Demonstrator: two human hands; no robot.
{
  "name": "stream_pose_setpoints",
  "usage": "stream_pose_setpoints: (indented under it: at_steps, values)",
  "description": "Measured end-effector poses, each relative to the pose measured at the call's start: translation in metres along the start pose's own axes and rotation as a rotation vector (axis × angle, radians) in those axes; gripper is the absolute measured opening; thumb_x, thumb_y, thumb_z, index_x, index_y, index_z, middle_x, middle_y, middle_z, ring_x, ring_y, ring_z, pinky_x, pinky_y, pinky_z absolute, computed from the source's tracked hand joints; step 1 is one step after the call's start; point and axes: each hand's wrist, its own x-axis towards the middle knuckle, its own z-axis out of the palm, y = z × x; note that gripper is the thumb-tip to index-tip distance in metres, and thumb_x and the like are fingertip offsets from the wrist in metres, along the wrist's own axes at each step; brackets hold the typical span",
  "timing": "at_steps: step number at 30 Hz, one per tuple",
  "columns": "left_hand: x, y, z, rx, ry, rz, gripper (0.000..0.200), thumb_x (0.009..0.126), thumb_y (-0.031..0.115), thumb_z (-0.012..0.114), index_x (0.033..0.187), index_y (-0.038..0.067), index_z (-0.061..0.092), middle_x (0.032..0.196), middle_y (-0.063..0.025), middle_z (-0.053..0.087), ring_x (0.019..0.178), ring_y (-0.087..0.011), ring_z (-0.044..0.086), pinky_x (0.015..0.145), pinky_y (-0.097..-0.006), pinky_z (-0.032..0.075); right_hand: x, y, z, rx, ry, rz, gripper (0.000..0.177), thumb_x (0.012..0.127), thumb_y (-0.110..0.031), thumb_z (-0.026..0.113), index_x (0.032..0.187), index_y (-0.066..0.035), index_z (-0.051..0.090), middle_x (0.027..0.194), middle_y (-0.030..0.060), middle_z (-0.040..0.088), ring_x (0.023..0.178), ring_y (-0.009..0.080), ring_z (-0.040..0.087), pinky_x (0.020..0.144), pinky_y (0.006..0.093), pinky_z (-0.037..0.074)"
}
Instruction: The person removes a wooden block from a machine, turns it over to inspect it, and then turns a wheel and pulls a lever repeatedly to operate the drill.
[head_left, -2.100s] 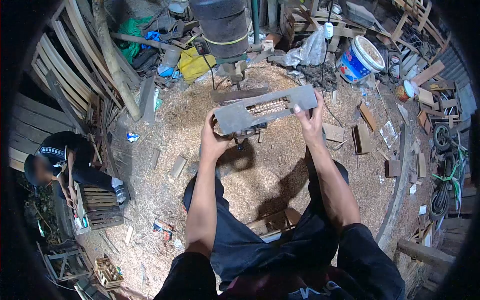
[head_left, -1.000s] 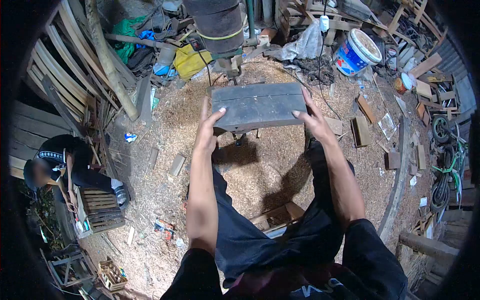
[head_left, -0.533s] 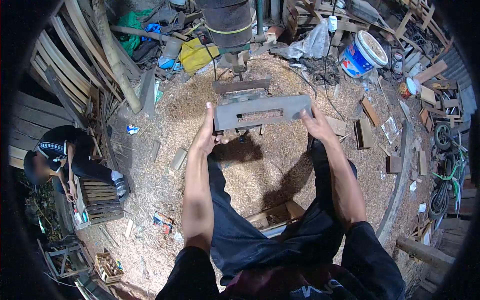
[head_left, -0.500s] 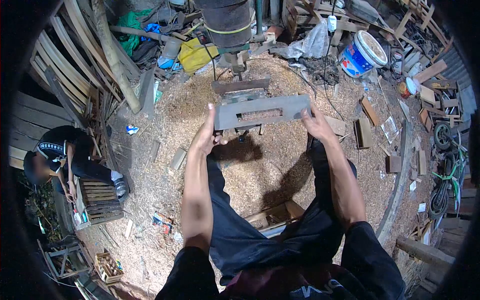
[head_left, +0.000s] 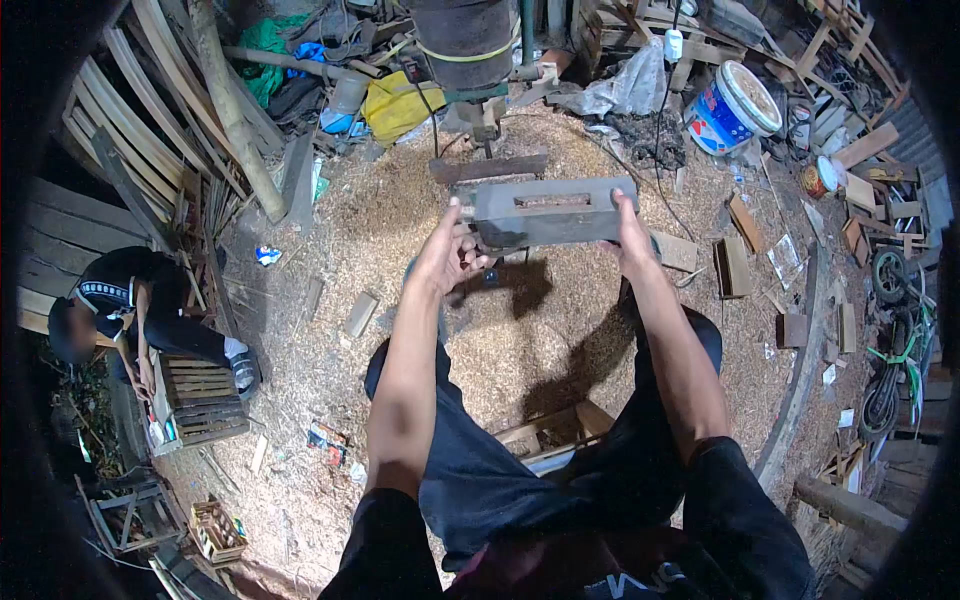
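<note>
A grey rectangular block with a long slot in its upper face is held up in front of me, tilted so that a side face shows too. My right hand grips its right end, the thumb on the near face. At its left end is my left hand, thumb up by the corner and fingers curled near the lower edge; whether they press on the block is hard to see. Just behind the block lies a dark wooden bar on a stand, whose lower part is partly hidden by the block.
A dark drum stands beyond the bar. A paint bucket is at the back right, a small bike at far right. Another person sits at the left. An open wooden box lies between my legs.
The block has shifted slightly right and tipped, so its side face now shows. Both hands moved with it, and the left fingers are more curled.
</note>
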Motion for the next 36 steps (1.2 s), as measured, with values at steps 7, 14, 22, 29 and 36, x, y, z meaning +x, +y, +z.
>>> stream_pose_setpoints:
  at_steps: [7,14,22,29,36]
  values:
    - [0.086,-0.011,-0.032,0.271,0.136,0.085,0.048,0.092,0.044,0.057,0.113,0.002,0.057,0.078,-0.0021,0.05,0.072,-0.0197,0.057,0.066,-0.0372,0.054,0.057,0.033,-0.02,0.146,0.302,-0.019,0.087,0.081,-0.067,0.056,0.142,-0.008,0.038,0.138,0.0127,0.045,0.124,0.0273,0.045,0.096,0.0473,0.04]
    - [0.149,-0.029,-0.026,0.964,0.323,0.358,0.055,0.086,0.043,0.06,0.115,-0.003,0.059,0.112,-0.0235,0.064,0.105,-0.0335,0.062,0.094,-0.0404,0.046,0.101,0.035,-0.035,0.135,0.338,-0.104,0.086,0.081,-0.064,0.061,0.142,-0.008,0.039,0.138,0.012,0.045,0.125,0.028,0.045,0.095,0.0479,0.041]
    - [0.173,-0.086,-0.011,1.126,0.404,0.32,0.068,0.082,0.041,0.062,0.132,0.0,0.044,0.131,-0.0293,0.05,0.121,-0.0444,0.048,0.106,-0.0481,0.036,0.15,0.055,-0.018,0.15,0.397,-0.166,0.079,0.082,-0.056,0.065,0.141,-0.008,0.043,0.133,0.0131,0.051,0.119,0.0285,0.05,0.092,0.0474,0.046]
    - [0.17,-0.1,-0.011,1.082,0.459,0.51,0.064,0.081,0.036,0.064,0.133,0.002,0.047,0.131,-0.0256,0.049,0.125,-0.04,0.043,0.107,-0.0452,0.034,0.19,0.074,0.003,0.121,0.33,-0.119,0.078,0.083,-0.054,0.066,0.138,-0.005,0.039,0.133,0.0161,0.047,0.118,0.0307,0.052,0.085,0.0485,0.053]
    - [0.17,-0.106,-0.011,1.097,0.481,0.593,0.063,0.08,0.033,0.067,0.131,0.001,0.049,0.133,-0.0223,0.049,0.127,-0.0363,0.042,0.11,-0.0431,0.032,0.207,0.073,0.048,0.169,0.256,-0.067,0.096,0.082,-0.061,0.065,0.147,-0.005,0.02,0.143,0.0139,0.038,0.123,0.027,0.046,0.095,0.0465,0.042]
